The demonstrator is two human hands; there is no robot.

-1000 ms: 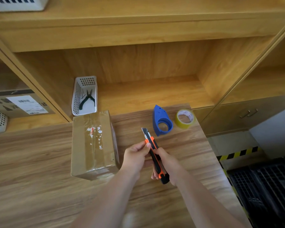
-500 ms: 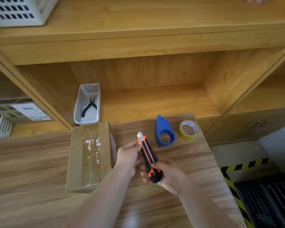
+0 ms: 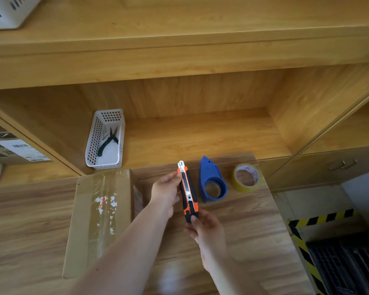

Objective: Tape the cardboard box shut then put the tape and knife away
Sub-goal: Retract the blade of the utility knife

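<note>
head view from where i sit: both hands are up over the wooden table (image 3: 232,262) holding the orange and black utility knife (image 3: 189,193) between them. my right hand (image 3: 207,228) is clamped on the butt of the handle at the 6 o'clock end, thumb pressed on the black grip; my left hand (image 3: 167,192) pinches the body near the blade end, fingers closed against its 9 o'clock side. the knife points toward 12 o'clock, with a short metal tip showing past the orange collar. the cardboard box (image 3: 100,220) lies flat on the table at 9 o'clock of the hands, clear tape running down its top seam, white and red label scraps on it. just at 3 o'clock of the knife stands the blue tape dispenser (image 3: 211,184), and beyond it, also at 3 o'clock, the yellow tape roll (image 3: 245,177), the two apart. at 11 o'clock, on the shelf (image 3: 200,141), a white perforated basket (image 3: 94,145) holds black pliers (image 3: 108,141).
</note>
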